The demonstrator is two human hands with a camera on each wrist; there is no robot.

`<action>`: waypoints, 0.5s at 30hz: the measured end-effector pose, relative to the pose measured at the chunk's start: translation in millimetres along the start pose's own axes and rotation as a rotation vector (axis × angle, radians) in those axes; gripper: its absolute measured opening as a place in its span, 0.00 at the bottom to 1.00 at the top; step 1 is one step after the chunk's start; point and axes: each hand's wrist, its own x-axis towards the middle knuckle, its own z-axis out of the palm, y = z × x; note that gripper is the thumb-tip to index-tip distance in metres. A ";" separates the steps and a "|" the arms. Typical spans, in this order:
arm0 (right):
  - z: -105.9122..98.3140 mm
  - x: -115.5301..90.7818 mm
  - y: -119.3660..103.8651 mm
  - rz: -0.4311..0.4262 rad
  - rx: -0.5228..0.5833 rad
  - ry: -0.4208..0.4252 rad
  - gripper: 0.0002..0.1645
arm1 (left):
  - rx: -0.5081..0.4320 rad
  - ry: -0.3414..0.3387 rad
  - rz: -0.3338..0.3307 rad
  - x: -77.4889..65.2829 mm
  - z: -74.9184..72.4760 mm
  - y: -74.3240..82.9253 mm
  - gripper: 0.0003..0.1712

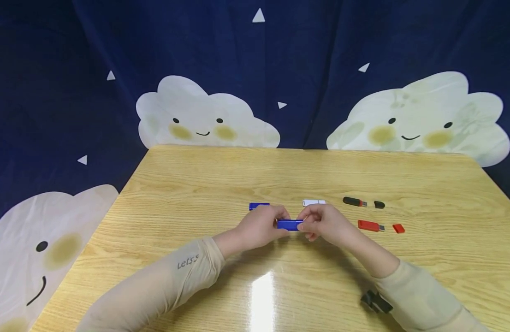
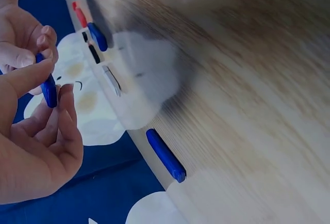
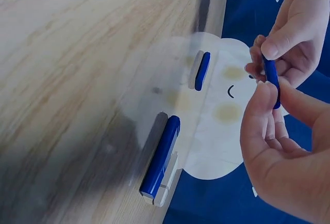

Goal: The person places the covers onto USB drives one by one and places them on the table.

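Note:
Both hands hold one blue USB stick point(image 1: 289, 225) above the table. My left hand point(image 1: 261, 226) pinches its left end between thumb and fingers. At the right end, the thumb and fingertips of my right hand point(image 1: 327, 223) grip it. In the left wrist view the held stick point(image 2: 49, 91) slants between the two hands. Behind my left hand lies a second blue stick point(image 1: 259, 205), also seen in the wrist views. A third blue stick point(image 3: 161, 157) lies beside the white USB stick point(image 3: 166, 182); my right hand hides it in the head view.
To the right lie a black USB stick point(image 1: 352, 201) with its cap point(image 1: 379, 204) off and a red USB stick point(image 1: 369, 225) beside its loose red cap point(image 1: 399, 228). A black clip-like piece point(image 1: 376, 302) sits at the right sleeve. A dark blue curtain point(image 1: 305, 55) hangs behind the wooden table point(image 1: 176, 184).

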 end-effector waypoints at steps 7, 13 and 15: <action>7.3 -0.5 1.2 -0.096 -0.202 0.009 0.10 | 0.159 0.030 0.021 -3.4 -0.8 -2.4 0.09; 17.5 -2.6 -1.7 -0.187 -0.419 0.078 0.06 | 0.191 0.009 -0.007 -8.4 -1.8 -5.6 0.11; 19.1 -2.0 -2.5 -0.192 -0.431 0.082 0.06 | 0.198 0.001 -0.033 -10.4 -2.5 -6.4 0.12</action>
